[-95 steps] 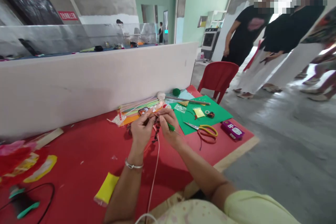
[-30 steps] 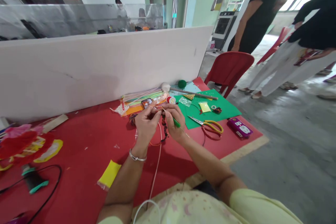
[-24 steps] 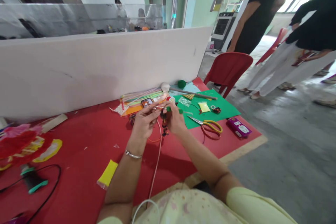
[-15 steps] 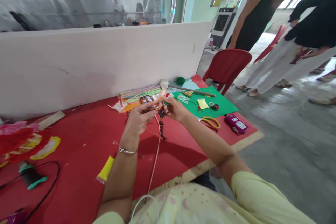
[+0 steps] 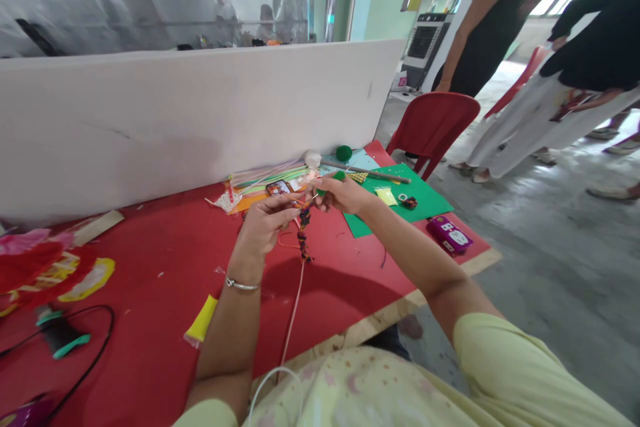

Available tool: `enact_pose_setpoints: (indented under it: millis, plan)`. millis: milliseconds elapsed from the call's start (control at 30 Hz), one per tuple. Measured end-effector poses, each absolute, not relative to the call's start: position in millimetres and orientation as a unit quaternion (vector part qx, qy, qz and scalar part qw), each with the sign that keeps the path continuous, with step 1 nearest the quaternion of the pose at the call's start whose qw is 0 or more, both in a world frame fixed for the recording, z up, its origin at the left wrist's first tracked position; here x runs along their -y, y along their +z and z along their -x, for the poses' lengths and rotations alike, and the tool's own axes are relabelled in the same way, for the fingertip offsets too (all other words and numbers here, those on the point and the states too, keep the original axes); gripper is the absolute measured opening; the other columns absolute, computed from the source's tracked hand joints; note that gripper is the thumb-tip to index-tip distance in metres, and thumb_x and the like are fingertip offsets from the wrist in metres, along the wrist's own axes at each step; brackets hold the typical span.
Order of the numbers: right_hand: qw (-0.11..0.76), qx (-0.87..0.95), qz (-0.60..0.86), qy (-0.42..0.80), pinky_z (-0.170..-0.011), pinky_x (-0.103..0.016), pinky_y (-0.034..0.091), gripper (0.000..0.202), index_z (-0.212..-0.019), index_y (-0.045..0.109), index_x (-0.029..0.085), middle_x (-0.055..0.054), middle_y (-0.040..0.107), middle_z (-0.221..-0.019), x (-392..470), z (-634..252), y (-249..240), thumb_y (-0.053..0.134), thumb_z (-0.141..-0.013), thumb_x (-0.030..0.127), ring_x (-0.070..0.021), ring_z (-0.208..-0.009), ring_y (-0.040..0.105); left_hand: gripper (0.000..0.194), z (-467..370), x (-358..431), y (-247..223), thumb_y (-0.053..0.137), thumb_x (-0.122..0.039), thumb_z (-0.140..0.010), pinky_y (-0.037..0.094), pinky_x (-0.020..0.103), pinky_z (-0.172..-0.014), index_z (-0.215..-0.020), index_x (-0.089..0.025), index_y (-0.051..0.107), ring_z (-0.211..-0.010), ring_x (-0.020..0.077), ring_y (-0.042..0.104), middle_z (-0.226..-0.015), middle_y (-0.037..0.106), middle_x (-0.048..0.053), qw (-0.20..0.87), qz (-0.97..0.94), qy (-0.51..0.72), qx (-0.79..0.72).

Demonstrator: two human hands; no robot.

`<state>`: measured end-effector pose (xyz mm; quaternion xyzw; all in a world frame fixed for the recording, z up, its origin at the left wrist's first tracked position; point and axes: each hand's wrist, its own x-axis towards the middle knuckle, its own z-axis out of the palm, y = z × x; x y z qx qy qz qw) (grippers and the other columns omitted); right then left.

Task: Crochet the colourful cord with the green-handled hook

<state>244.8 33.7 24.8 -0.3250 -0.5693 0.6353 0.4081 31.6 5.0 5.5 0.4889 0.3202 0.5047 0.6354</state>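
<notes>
My left hand (image 5: 264, 221) is closed, its thumb and fingertips pinching the top of a narrow crocheted strip (image 5: 303, 237) in dark and orange yarn. The strip hangs down towards the red tabletop. My right hand (image 5: 343, 195), fingers curled, grips a crochet hook (image 5: 321, 193) with a green handle; its thin metal tip meets the work at my left fingertips. The exact stitch is too small to make out. An orange strand loops beside the strip. A pale cord (image 5: 295, 307) runs from below the strip towards my lap.
Behind my hands lie a phone (image 5: 278, 188), a green sheet (image 5: 425, 199) with small craft pieces, and a grey stick (image 5: 370, 171). A purple pack (image 5: 449, 235) sits near the right edge, a yellow packet (image 5: 201, 320) by my left forearm. A white partition (image 5: 200, 113) borders the table; people stand right.
My right hand has shifted slightly right and turned, showing more of the hook's green handle. My right forearm now covers the yellow-handled scissors. The strip's lower end has swung slightly left.
</notes>
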Motion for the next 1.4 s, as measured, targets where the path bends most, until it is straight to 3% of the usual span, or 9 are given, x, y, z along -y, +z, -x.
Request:
enact_pose_setpoints:
  millis: [133, 367, 567, 700, 800, 933, 1100, 1233, 1400]
  plan:
    - [0.368, 0.641, 0.332, 0.586, -0.043, -0.019, 0.049, 0.042, -0.074, 0.069, 0.016, 0.0, 0.068, -0.059, -33.9, -252.2, 39.2, 0.074, -0.085, 0.056, -0.0106, -0.05, 0.063, 0.034, -31.0, -7.1, 0.7, 0.091, -0.02, -0.062, 0.022, 0.021, -0.044, -0.095, -0.018, 0.087, -0.046, 0.0029, 0.034, -0.062, 0.063, -0.001, 0.616, -0.505, 0.512, -0.323]
    - [0.32, 0.753, 0.345, 0.461, -0.058, -0.025, 0.058, 0.043, -0.078, 0.073, 0.016, -0.005, 0.074, -0.069, -25.7, -256.1, 59.6, 0.062, -0.096, 0.054, -0.0122, -0.059, 0.067, 0.026, -31.7, -7.1, -4.8, 0.089, -0.023, -0.066, 0.053, 0.028, -0.065, -0.091, -0.018, 0.086, -0.071, 0.0158, 0.065, -0.079, 0.075, 0.005, 0.509, -0.551, 0.556, -0.358]
    - [0.394, 0.843, 0.315, 0.187, -0.079, -0.033, 0.059, 0.033, -0.081, 0.075, 0.022, -0.008, 0.079, -0.095, 1.1, -239.6, 48.0, 0.059, -0.1, 0.045, -0.0183, -0.083, 0.071, 0.019, -36.0, -7.6, -5.3, 0.087, -0.021, -0.068, 0.054, 0.027, -0.068, -0.087, -0.018, 0.085, -0.073, 0.0144, 0.066, -0.08, 0.075, 0.003, 0.454, -0.533, 0.599, -0.388]
    - [0.418, 0.833, 0.353, 0.077, -0.09, -0.039, 0.061, 0.025, -0.092, 0.077, 0.024, -0.011, 0.079, -0.111, 8.8, -228.0, 9.7, 0.064, -0.098, 0.044, -0.0227, -0.093, 0.075, 0.037, -39.3, -5.6, 1.5, 0.089, -0.017, -0.061, 0.042, 0.02, -0.052, -0.098, -0.018, 0.085, -0.055, 0.0068, 0.053, -0.066, 0.066, -0.002, 0.542, -0.463, 0.606, -0.353]
    - [0.458, 0.821, 0.334, 0.066, -0.095, -0.043, 0.062, 0.031, -0.098, 0.078, 0.025, -0.012, 0.078, -0.109, 2.7, -225.9, -16.7, 0.07, -0.093, 0.054, -0.026, -0.098, 0.075, 0.039, -36.3, -2.3, 8.5, 0.09, -0.017, -0.057, 0.026, 0.018, -0.042, -0.096, -0.017, 0.085, -0.044, 0.0024, 0.035, -0.056, 0.058, -0.004, 0.638, -0.419, 0.559, -0.325]
    - [0.459, 0.841, 0.279, 0.067, -0.09, -0.045, 0.064, 0.036, -0.095, 0.078, 0.027, -0.01, 0.079, -0.103, -7.9, -229.7, -20.6, 0.073, -0.089, 0.062, -0.0266, -0.094, 0.075, 0.038, -24.8, -3.2, 11.7, 0.088, -0.017, -0.056, 0.023, 0.018, -0.042, -0.094, -0.017, 0.086, -0.043, 0.0022, 0.032, -0.054, 0.057, -0.003, 0.699, -0.414, 0.494, -0.309]
    - [0.387, 0.867, 0.308, 0.064, -0.089, -0.041, 0.062, 0.018, -0.092, 0.079, 0.028, -0.007, 0.081, -0.108, 0.1, -235.1, 13.1, 0.07, -0.096, 0.043, -0.0227, -0.092, 0.074, 0.037, -18.6, -11.0, 5.4, 0.086, -0.015, -0.057, 0.029, 0.02, -0.044, -0.094, -0.016, 0.087, -0.044, 0.0041, 0.038, -0.056, 0.063, -0.001, 0.619, -0.48, 0.513, -0.351]
    - [0.333, 0.89, 0.292, 0.109, -0.091, -0.04, 0.059, 0.023, -0.094, 0.08, 0.028, -0.006, 0.082, -0.109, 10.6, -240.9, 42.3, 0.061, -0.1, 0.037, -0.0226, -0.097, 0.074, 0.03, -20.3, -12.3, 1.8, 0.084, -0.016, -0.061, 0.037, 0.023, -0.05, -0.09, -0.018, 0.087, -0.049, 0.0085, 0.048, -0.057, 0.065, 0.0, 0.563, -0.535, 0.503, -0.379]
    - [0.357, 0.842, 0.283, 0.288, -0.073, -0.031, 0.057, 0.034, -0.076, 0.079, 0.022, -0.007, 0.078, -0.092, 1.7, -255.0, 62.5, 0.062, -0.099, 0.041, -0.0166, -0.079, 0.069, 0.024, -20.2, -6.1, 5.7, 0.082, -0.016, -0.062, 0.028, 0.025, -0.046, -0.086, -0.017, 0.087, -0.046, 0.0075, 0.039, -0.054, 0.062, 0.001, 0.603, -0.548, 0.457, -0.356]
